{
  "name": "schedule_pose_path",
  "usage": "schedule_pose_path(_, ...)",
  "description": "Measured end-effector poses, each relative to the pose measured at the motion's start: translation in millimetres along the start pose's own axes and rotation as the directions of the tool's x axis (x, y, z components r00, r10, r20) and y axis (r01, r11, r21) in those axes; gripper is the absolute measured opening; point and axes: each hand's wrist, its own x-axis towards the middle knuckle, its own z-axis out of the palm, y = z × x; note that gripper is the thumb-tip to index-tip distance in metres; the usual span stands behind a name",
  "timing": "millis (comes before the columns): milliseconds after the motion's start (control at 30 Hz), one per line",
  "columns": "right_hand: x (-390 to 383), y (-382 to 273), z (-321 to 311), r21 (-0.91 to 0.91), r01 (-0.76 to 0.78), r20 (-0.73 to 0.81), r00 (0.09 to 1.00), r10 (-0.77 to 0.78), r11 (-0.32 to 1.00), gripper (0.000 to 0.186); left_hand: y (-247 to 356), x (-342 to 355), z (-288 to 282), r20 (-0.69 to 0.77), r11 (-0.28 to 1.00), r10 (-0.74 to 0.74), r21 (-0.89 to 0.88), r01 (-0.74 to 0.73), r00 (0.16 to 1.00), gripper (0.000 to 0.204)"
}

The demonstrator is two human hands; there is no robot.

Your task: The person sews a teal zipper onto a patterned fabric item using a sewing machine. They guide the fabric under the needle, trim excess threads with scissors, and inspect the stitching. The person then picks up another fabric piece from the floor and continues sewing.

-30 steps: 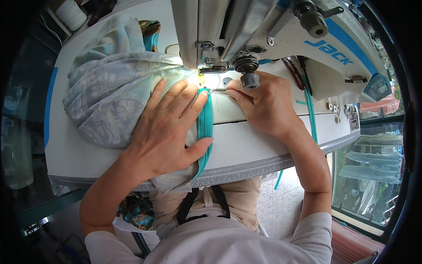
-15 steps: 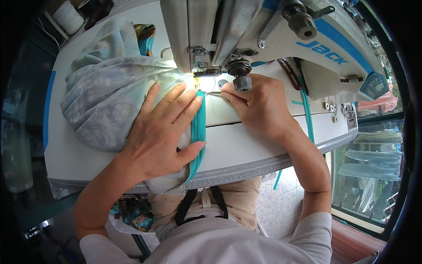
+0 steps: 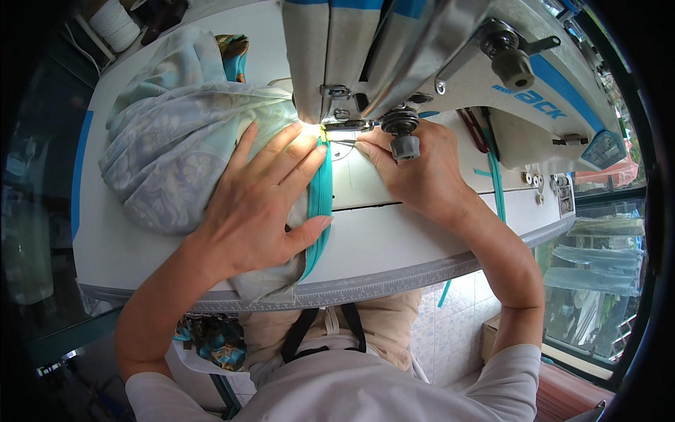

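Observation:
A turquoise zipper tape (image 3: 321, 183) runs from under the presser foot (image 3: 325, 131) toward the table's front edge. It lies along the edge of pale patterned fabric (image 3: 176, 151), which is bunched on the left. My left hand (image 3: 256, 200) rests flat with spread fingers on the fabric, its index fingertip and thumb touching the zipper tape. At the right of the presser foot, my right hand (image 3: 422, 165) pinches a thin, dark, metallic tool (image 3: 346, 141) pointing at the tape. What kind of tool it is I cannot make out. The sewing machine head (image 3: 394, 56) hides part of this hand's back.
Scissors (image 3: 472, 130) and a turquoise strip (image 3: 496, 183) lie under the machine arm. Several small bobbins (image 3: 533, 180) stand at the right edge. A white thread cone (image 3: 112, 24) sits at the back left. A measuring tape (image 3: 351, 295) lines the table's front edge.
The view has shifted slightly, so the machine appears farther right. The zipper tape's upper end lies closer to the presser foot. Both hands keep their hold and pose.

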Motion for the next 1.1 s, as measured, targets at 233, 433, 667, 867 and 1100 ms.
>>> schedule_pose_path(233, 0, 2, 4, -0.058, 0.012, 0.007, 1.0, -0.011, 0.998, 0.016, -3, 0, 1, -0.008, 1.0, -0.009, 0.009, 0.009, 1.0, 0.074)
schedule_pose_path(433, 0, -4, 4, -0.052, -0.006, 0.01, 1.0, 0.007, 0.999, 0.014, -3, -1, 1, -0.015, 1.0, -0.009, -0.01, 0.009, 1.0, 0.072)
schedule_pose_path(667, -3, -7, -2, -0.1, 0.011, 0.002, 1.0, -0.011, 0.995, 0.005, -4, 1, 0, -0.011, 0.995, -0.001, -0.101, 0.0, 1.0, 0.071)
schedule_pose_path(867, -3, -11, -3, -0.044, 0.01, -0.06, 0.998, -0.012, 0.999, 0.011, -1, 4, -4, 0.005, 0.994, 0.0, -0.113, 0.001, 1.0, 0.073)
schedule_pose_path(1100, -5, -9, -2, -0.095, 0.044, -0.035, 0.998, -0.047, 0.994, 0.011, -1, 4, 0, -0.024, 0.996, 0.003, -0.092, -0.005, 1.0, 0.065)
